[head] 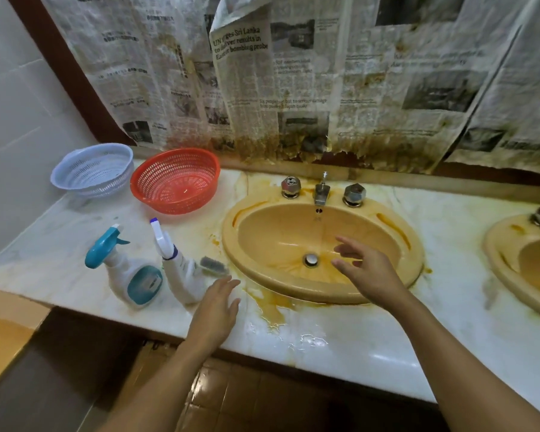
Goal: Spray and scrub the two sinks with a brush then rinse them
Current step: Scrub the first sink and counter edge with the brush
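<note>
Sinks of glossy yellow-tan ceramic sit sunk into a white, marble-patterned counter (325,344): one oval basin (272,238) straight ahead, a second sink (505,269) cut off by the right edge. Brown floor tiles (247,400) show below the counter's front lip. A person's bare forearms reach in from the bottom. The left hand (214,310) is flat with fingers straight over the counter, holding nothing, just beside a white spray bottle (178,269). The right hand (368,269) hangs over the near basin with fingers loosely spread, also holding nothing.

An orange-brown puddle spreads from the basin's front rim across the wet, shiny stone. Left of the basin a grey-bristled brush (214,265) lies on the counter against the white bottle, and a second bottle with a teal trigger and label (128,269) stands further left. Orange streaks fan out around the round metal drain (311,259).

Behind the bowl, a chrome faucet (321,191) stands between two faceted metal knobs (290,186) (354,194). At the back left, a red perforated plastic basket (169,201) and a pale blue one (94,171) rest tilted side by side. Sheets of newspaper (293,73), wrinkled and stained brown along their torn lower edges, cover the rear wall; white tile (19,104) lines the left wall.
</note>
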The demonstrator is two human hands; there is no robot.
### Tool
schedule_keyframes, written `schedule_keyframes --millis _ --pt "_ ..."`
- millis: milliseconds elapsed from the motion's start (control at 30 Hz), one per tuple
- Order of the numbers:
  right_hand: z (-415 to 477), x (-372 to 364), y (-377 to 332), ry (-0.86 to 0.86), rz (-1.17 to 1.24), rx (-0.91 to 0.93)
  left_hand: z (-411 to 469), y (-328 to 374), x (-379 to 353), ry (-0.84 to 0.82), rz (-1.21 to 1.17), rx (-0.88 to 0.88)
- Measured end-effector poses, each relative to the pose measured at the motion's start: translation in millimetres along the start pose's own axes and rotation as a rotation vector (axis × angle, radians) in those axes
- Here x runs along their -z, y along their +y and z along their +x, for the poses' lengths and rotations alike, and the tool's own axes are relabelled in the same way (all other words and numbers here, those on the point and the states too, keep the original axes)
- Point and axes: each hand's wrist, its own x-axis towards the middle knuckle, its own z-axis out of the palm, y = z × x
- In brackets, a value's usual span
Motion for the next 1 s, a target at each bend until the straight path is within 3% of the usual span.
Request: schedule_keyframes --millis 167,267,500,600,700,867,1000 --pt "8 20 22 -0.002 0.010 -0.002 45 3 4 0.042 0.453 -0.128" --pt "20 30 33 -0.019 0.016 0.006 74 -2 14 0.005 0.718 -0.114" --pt "50 30 48 -0.123 0.062 0.047 101 22 31 -0.322 1.028 0.064" --pt "62 26 52 -0.170 0.079 0.060 105 23 29 -0.220 0.876 0.061" --pt "71 20 53 -0.200 0.099 0.082 109 35 31 0.022 0.551 0.027" --pt "79 3 39 -0.220 0.086 0.127 103 110 32 0.279 -0.009 -0.012" --pt "84 -13 20 -0.218 0.021 0.183 111 142 28 0.283 -0.378 0.102"
